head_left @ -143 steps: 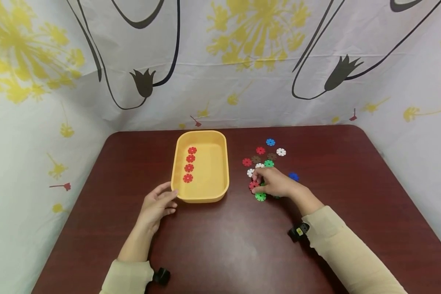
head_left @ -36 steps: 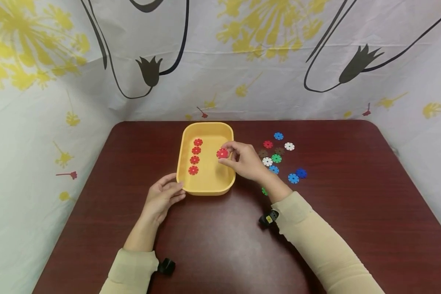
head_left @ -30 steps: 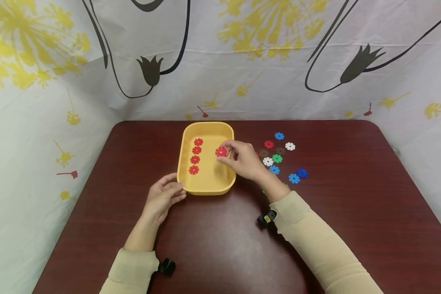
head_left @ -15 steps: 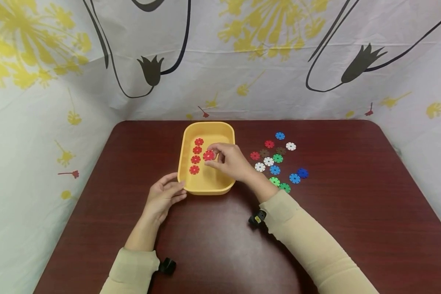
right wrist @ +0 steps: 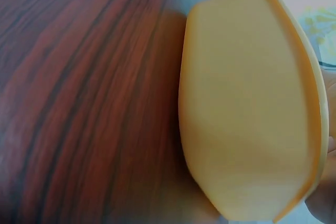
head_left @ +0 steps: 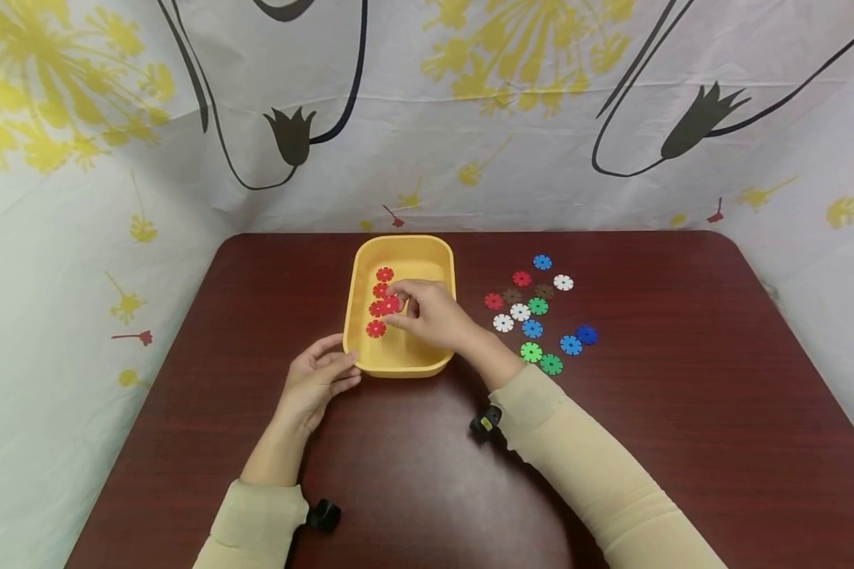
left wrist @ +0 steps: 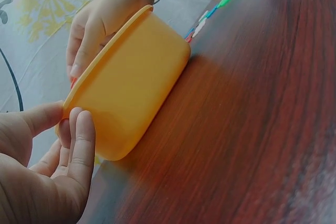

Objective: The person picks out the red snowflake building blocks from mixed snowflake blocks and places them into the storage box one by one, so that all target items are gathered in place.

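Observation:
My left hand (head_left: 316,387) pinches the near left corner of a yellow plastic tray (head_left: 398,371), thumb and fingers at its rim, as the left wrist view shows up close. Inside the tray, several red interlocking snowflake discs (head_left: 375,328) lie in a column along the left side. My right hand (head_left: 432,314) reaches in over the tray and pinches another red snowflake disc (head_left: 391,305) between thumb and fingers. That disc overlaps the column's right side in the head view. In the right wrist view the tray's outer wall (right wrist: 247,93) hides most of my right hand.
Right of the tray, loose discs lie scattered on the dark red table (head_left: 655,379): red (head_left: 522,278), blue (head_left: 571,345), white (head_left: 503,323), green (head_left: 551,363) and brown (head_left: 544,292) ones. A patterned cloth (head_left: 484,182) hangs behind the table.
My right hand picks up a red disc from the scattered pieces, brings it left over the tray, then moves it further left to the red column. My left hand stays at the tray's corner.

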A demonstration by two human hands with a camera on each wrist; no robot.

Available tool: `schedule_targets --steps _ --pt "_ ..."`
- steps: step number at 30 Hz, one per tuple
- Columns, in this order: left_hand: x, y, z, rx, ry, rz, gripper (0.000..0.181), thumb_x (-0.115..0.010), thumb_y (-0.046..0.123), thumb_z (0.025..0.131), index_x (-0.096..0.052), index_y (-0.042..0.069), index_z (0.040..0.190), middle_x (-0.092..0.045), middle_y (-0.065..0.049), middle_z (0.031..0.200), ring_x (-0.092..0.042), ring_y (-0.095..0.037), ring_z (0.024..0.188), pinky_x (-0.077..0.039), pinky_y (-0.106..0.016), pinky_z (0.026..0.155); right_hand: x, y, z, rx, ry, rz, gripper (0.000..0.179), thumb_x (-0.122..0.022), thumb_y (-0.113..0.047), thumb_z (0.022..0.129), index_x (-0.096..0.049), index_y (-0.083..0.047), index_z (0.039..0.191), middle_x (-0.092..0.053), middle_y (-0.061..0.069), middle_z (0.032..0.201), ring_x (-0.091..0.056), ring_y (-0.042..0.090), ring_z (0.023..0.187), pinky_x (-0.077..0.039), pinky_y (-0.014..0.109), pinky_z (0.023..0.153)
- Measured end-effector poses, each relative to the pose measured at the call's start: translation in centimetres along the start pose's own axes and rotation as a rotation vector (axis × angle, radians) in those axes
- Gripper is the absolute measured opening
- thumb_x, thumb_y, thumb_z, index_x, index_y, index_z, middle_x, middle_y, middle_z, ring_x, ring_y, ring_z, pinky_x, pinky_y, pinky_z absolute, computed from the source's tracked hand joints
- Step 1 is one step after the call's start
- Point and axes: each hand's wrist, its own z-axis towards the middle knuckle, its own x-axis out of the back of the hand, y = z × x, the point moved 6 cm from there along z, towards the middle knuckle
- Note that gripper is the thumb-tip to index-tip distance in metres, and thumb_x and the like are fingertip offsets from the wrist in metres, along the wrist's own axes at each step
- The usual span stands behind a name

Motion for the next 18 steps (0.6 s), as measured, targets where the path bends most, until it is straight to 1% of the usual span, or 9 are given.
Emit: schedule_targets --steps 4,8,11,14,18 --pt "0.0 0.0 0.0 -0.001 -0.009 -0.008 0.052 -0.066 0.003 0.098 -0.045 0.000 0.145 -0.069 -0.004 0.088 -0.070 -0.010 0.071 -0.063 -0.027 0.072 -0.7 -0.4 0.4 0.007 -0.031 0.000 0.036 -0.084 -0.015 0.086 -0.070 0.003 0.113 -0.061 0.002 0.081 -0.054 0.008 0.061 -0.048 0.020 0.056" --pt "0.0 0.0 0.0 -0.002 -0.014 -0.013 0.052 -0.066 0.003 0.098 -0.045 0.001 0.146 -0.070 -0.004 0.088 -0.070 -0.010 0.071 -0.063 -0.027 0.072 -1.6 -0.6 0.7 -0.008 -0.088 -0.002 0.032 -0.085 -0.017 0.085 -0.070 -0.002 0.110 -0.062 -0.001 0.081 -0.054 0.008 0.062 -0.048 0.021 0.058" --pt "0.0 0.0 0.0 -0.001 -0.011 -0.012 0.051 -0.066 0.004 0.098 -0.045 0.001 0.145 -0.070 -0.003 0.088 -0.070 -0.010 0.071 -0.063 -0.027 0.072 -2.3 -0.6 0.9 -0.038 -0.143 -0.046 0.028 -0.084 -0.020 0.087 -0.070 -0.006 0.107 -0.064 -0.003 0.083 -0.056 0.008 0.064 -0.050 0.021 0.061" --pt "0.0 0.0 0.0 0.000 -0.010 -0.010 0.051 -0.066 0.004 0.098 -0.045 0.001 0.145 -0.070 -0.002 0.087 -0.070 -0.010 0.071 -0.063 -0.027 0.072 -2.9 -0.4 0.9 -0.075 -0.208 -0.105 0.028 -0.083 -0.022 0.088 -0.070 -0.008 0.108 -0.066 -0.005 0.084 -0.058 0.008 0.068 -0.051 0.021 0.066" --pt "0.0 0.0 0.0 0.000 -0.006 -0.013 0.051 -0.066 0.003 0.098 -0.046 0.001 0.145 -0.070 -0.003 0.088 -0.070 -0.010 0.070 -0.063 -0.027 0.071 -3.8 0.0 0.8 -0.120 -0.311 -0.175 0.025 -0.083 -0.025 0.087 -0.072 -0.011 0.105 -0.065 -0.006 0.078 -0.058 0.009 0.068 -0.049 0.023 0.064"
